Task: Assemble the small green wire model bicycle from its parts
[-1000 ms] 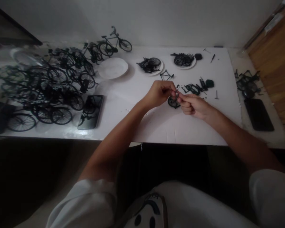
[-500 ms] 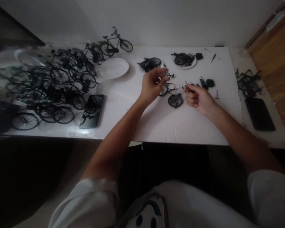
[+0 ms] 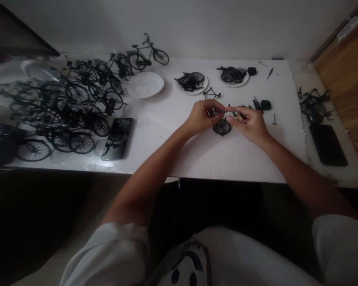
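Observation:
My left hand (image 3: 203, 116) is closed in a pinch, thumb against fingers, on something too small to make out. Close against it, my right hand (image 3: 252, 124) grips a thin dark tool (image 3: 240, 115), its kind unclear. The fingertips of both hands meet over the table. Just below them lies a small black spoked wheel (image 3: 222, 126), partly covered by the fingers. A black miniature bicycle frame (image 3: 211, 94) rests on the white tabletop beyond my left hand.
Many miniature bicycles (image 3: 77, 91) crowd the left side, near a phone (image 3: 117, 139) and a white plate (image 3: 146, 85). Black parts fill two smaller plates (image 3: 204, 87) (image 3: 244, 80) at the back. Another dark phone (image 3: 328, 145) lies at the right.
My left hand has come down and right, and my right hand slightly left, so they now meet. The frame behind and the left parts plate are less covered.

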The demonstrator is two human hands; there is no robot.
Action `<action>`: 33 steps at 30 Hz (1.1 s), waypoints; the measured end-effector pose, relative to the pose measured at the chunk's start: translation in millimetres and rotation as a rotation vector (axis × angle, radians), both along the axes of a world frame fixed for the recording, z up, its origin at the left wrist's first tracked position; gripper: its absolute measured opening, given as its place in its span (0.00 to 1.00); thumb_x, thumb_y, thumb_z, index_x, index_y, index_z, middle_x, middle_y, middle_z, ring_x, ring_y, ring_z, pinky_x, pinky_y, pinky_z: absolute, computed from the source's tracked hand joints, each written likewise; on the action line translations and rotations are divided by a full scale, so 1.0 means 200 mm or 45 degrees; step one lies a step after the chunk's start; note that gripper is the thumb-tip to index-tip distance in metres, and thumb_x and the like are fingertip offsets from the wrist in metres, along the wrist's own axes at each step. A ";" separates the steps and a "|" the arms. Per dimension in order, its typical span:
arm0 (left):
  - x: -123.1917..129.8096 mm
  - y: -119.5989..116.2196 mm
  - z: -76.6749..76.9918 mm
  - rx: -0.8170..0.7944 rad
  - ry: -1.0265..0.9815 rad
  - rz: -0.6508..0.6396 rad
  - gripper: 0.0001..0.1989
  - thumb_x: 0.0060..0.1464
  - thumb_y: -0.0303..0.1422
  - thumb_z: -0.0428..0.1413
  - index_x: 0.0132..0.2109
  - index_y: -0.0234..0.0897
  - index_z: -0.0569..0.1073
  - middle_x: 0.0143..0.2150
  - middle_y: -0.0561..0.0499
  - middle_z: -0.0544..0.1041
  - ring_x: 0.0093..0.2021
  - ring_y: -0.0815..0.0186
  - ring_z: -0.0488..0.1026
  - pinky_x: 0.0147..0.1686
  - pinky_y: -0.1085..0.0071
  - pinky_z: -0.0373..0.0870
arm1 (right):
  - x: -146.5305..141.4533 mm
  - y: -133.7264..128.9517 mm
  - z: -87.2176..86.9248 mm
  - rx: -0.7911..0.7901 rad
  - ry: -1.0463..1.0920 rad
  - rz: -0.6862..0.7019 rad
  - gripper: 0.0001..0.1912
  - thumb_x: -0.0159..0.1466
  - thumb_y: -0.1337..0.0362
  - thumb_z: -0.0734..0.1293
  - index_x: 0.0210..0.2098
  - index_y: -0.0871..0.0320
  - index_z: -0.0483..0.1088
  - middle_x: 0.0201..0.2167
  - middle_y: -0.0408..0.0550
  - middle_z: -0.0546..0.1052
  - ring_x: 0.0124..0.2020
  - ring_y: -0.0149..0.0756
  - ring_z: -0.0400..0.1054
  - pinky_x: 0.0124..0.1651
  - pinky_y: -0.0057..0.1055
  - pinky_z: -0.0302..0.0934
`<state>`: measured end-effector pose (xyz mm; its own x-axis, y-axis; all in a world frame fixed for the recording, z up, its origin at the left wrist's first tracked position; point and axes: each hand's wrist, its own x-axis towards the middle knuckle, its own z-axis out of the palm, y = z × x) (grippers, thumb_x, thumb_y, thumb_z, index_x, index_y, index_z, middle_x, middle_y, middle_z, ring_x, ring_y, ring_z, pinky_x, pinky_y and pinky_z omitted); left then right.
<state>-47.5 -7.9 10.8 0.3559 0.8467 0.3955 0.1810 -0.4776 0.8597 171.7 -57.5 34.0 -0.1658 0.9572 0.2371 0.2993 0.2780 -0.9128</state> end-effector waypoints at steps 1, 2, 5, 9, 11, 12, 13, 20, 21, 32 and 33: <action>0.00 0.00 0.00 -0.023 -0.001 -0.018 0.12 0.56 0.34 0.71 0.46 0.36 0.84 0.37 0.49 0.83 0.27 0.73 0.68 0.28 0.72 0.64 | 0.00 0.00 0.00 0.050 -0.046 -0.023 0.17 0.65 0.53 0.77 0.50 0.54 0.84 0.24 0.34 0.50 0.26 0.32 0.46 0.33 0.34 0.51; 0.00 0.00 -0.01 -0.045 -0.011 -0.034 0.14 0.55 0.33 0.71 0.48 0.36 0.83 0.37 0.49 0.83 0.27 0.73 0.68 0.28 0.73 0.64 | 0.00 0.00 -0.01 0.080 -0.083 -0.038 0.17 0.65 0.52 0.77 0.49 0.54 0.85 0.24 0.34 0.50 0.26 0.32 0.46 0.34 0.34 0.50; 0.01 0.00 -0.01 -0.097 -0.085 -0.061 0.22 0.52 0.31 0.73 0.54 0.35 0.79 0.38 0.50 0.82 0.27 0.74 0.69 0.29 0.73 0.65 | 0.00 -0.01 -0.01 0.110 -0.158 -0.043 0.17 0.67 0.52 0.75 0.49 0.56 0.86 0.22 0.33 0.49 0.26 0.32 0.44 0.34 0.34 0.48; 0.01 0.01 -0.02 -0.148 -0.158 -0.064 0.29 0.51 0.30 0.74 0.59 0.37 0.75 0.36 0.53 0.81 0.27 0.74 0.71 0.30 0.73 0.66 | 0.01 0.00 -0.02 0.140 -0.205 -0.058 0.16 0.67 0.53 0.75 0.48 0.56 0.86 0.21 0.33 0.50 0.25 0.31 0.44 0.34 0.33 0.47; 0.01 0.01 -0.02 -0.169 -0.174 -0.061 0.28 0.51 0.30 0.74 0.58 0.37 0.75 0.35 0.53 0.81 0.28 0.73 0.72 0.31 0.73 0.67 | 0.01 0.01 -0.02 0.144 -0.197 -0.075 0.16 0.66 0.53 0.77 0.47 0.56 0.86 0.21 0.33 0.50 0.25 0.31 0.44 0.34 0.33 0.48; 0.01 0.02 -0.02 -0.180 -0.178 -0.063 0.27 0.52 0.30 0.74 0.57 0.37 0.76 0.35 0.53 0.81 0.28 0.73 0.73 0.31 0.73 0.67 | 0.01 0.01 -0.03 0.138 -0.184 -0.080 0.16 0.66 0.52 0.77 0.47 0.56 0.86 0.21 0.33 0.50 0.25 0.31 0.45 0.34 0.33 0.48; 0.01 0.02 -0.02 -0.192 -0.180 -0.067 0.26 0.52 0.30 0.73 0.56 0.36 0.76 0.36 0.52 0.82 0.28 0.73 0.74 0.31 0.73 0.67 | 0.01 0.01 -0.03 0.127 -0.169 -0.081 0.16 0.66 0.52 0.77 0.46 0.56 0.86 0.21 0.33 0.51 0.25 0.31 0.45 0.34 0.33 0.49; 0.00 0.02 -0.03 -0.239 -0.181 -0.138 0.25 0.52 0.29 0.73 0.56 0.36 0.76 0.37 0.50 0.83 0.29 0.72 0.77 0.30 0.74 0.68 | 0.03 0.03 -0.05 0.123 -0.185 -0.081 0.17 0.64 0.52 0.80 0.46 0.57 0.85 0.21 0.31 0.50 0.25 0.29 0.45 0.33 0.32 0.48; 0.00 0.02 -0.03 -0.242 -0.182 -0.145 0.25 0.53 0.29 0.73 0.56 0.36 0.77 0.37 0.50 0.83 0.30 0.72 0.77 0.30 0.74 0.68 | 0.03 0.03 -0.05 0.123 -0.201 -0.071 0.17 0.64 0.53 0.80 0.46 0.57 0.85 0.21 0.31 0.50 0.24 0.29 0.45 0.33 0.32 0.48; -0.01 0.02 -0.01 -0.261 -0.240 -0.257 0.27 0.54 0.34 0.75 0.58 0.37 0.78 0.42 0.47 0.84 0.35 0.69 0.80 0.33 0.73 0.72 | 0.03 0.05 -0.03 -0.339 0.179 -0.027 0.21 0.58 0.52 0.85 0.42 0.59 0.82 0.21 0.33 0.57 0.22 0.25 0.45 0.25 0.29 0.38; -0.01 0.02 -0.01 -0.249 -0.235 -0.249 0.28 0.53 0.35 0.76 0.58 0.37 0.78 0.43 0.47 0.83 0.35 0.69 0.79 0.32 0.73 0.71 | 0.03 0.05 -0.03 -0.407 0.253 -0.006 0.22 0.57 0.52 0.85 0.42 0.59 0.81 0.21 0.34 0.59 0.21 0.24 0.46 0.24 0.29 0.37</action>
<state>-49.6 -4.2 9.1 0.4567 0.8357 0.3051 -0.0651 -0.3106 0.9483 177.5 -47.3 28.4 -0.1423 0.9887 -0.0468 0.1083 -0.0315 -0.9936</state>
